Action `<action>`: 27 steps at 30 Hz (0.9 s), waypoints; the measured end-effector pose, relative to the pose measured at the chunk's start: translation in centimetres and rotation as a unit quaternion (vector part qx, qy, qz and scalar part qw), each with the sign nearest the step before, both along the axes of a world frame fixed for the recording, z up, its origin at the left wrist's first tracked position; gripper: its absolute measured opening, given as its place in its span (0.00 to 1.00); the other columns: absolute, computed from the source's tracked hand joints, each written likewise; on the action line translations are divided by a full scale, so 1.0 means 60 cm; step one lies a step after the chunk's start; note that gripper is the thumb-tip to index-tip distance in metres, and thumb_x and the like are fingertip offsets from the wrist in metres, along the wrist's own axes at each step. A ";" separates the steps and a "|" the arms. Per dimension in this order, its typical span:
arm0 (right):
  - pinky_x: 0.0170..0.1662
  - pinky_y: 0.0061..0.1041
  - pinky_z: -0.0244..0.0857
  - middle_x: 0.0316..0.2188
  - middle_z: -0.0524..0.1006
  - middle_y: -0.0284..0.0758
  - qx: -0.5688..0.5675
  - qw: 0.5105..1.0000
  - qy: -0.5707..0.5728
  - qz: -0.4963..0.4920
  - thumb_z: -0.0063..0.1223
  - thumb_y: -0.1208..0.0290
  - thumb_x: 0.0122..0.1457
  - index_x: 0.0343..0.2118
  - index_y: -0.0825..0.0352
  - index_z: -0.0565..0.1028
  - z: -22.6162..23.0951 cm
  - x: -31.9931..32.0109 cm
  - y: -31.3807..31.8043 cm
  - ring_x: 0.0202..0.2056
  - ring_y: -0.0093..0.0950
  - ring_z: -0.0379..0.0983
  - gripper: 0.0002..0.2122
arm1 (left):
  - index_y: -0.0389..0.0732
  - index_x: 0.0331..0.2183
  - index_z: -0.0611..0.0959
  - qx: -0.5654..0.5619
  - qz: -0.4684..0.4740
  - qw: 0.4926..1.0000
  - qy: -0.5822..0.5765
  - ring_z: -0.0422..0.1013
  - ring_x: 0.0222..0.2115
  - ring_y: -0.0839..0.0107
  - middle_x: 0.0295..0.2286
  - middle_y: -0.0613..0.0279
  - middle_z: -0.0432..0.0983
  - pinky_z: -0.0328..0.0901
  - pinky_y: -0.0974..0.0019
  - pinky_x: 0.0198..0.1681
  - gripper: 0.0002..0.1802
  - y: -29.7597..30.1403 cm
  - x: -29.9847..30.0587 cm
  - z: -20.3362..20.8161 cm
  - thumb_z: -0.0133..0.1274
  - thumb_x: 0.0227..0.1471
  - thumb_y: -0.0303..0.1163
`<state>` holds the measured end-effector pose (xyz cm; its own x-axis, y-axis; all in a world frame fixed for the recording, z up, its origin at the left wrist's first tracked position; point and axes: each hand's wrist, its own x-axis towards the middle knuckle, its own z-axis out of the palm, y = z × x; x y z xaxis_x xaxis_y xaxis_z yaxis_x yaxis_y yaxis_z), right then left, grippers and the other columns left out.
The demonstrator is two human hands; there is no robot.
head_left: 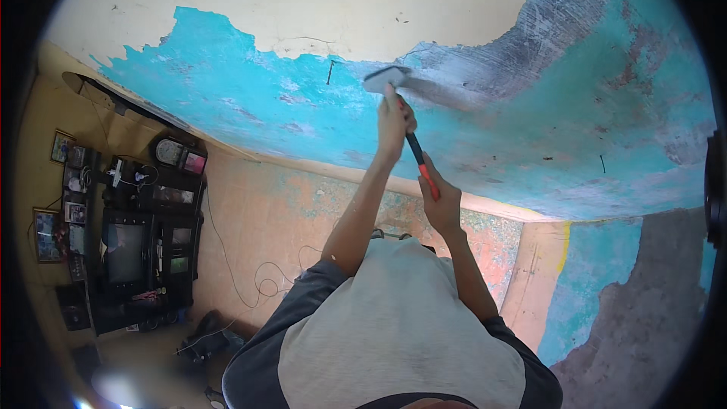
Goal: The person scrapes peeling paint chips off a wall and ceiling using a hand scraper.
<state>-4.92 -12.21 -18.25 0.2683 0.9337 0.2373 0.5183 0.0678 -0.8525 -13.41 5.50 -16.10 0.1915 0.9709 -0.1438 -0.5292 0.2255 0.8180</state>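
Note:
A long-handled scraper with a wide, pale head and a black and red handle is pressed against the wall in front of me. My left hand is wrapped round the upper handle, just below the head. Farther down, my right hand grips the red end. The scraper's head lies on the wall where turquoise paint meets cream paint and a grey scraped patch. Whether its blade edge touches the surface is blurred.
A nail sticks out of the wall left of the scraper, another at the right. A dark cabinet with a television stands at the left, near framed pictures. A thin cable trails on the floor.

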 end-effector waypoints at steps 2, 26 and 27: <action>0.28 0.21 0.59 0.19 0.66 0.39 -0.001 1.000 -0.023 0.020 0.53 0.72 0.64 0.62 0.58 0.68 0.028 -0.002 0.026 0.22 0.21 0.58 0.23 | 0.46 0.24 0.62 0.023 0.041 0.999 -0.019 0.54 0.13 0.80 0.17 0.71 0.55 0.51 0.73 0.15 0.29 0.022 -0.020 0.002 0.36 0.65 0.61; 0.27 0.26 0.63 0.21 0.72 0.43 -0.016 1.000 0.007 0.012 0.54 0.71 0.63 0.62 0.55 0.69 0.012 0.012 0.010 0.19 0.27 0.63 0.23 | 0.45 0.25 0.63 0.009 0.007 1.000 -0.001 0.53 0.12 0.80 0.16 0.72 0.54 0.50 0.73 0.14 0.29 0.000 0.002 0.017 0.36 0.65 0.60; 0.27 0.23 0.60 0.21 0.71 0.40 0.004 1.000 0.008 0.012 0.54 0.72 0.64 0.62 0.56 0.68 0.013 0.009 0.008 0.21 0.23 0.59 0.23 | 0.45 0.25 0.63 0.009 0.008 1.000 -0.001 0.53 0.12 0.80 0.16 0.72 0.54 0.50 0.73 0.14 0.29 -0.001 0.004 0.018 0.36 0.65 0.60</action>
<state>-4.37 -11.72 -17.50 0.2500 0.9376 0.2415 0.5025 0.0875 -0.8601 -13.16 5.42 -15.04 0.1755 0.9764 -0.1256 -0.5341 0.2015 0.8211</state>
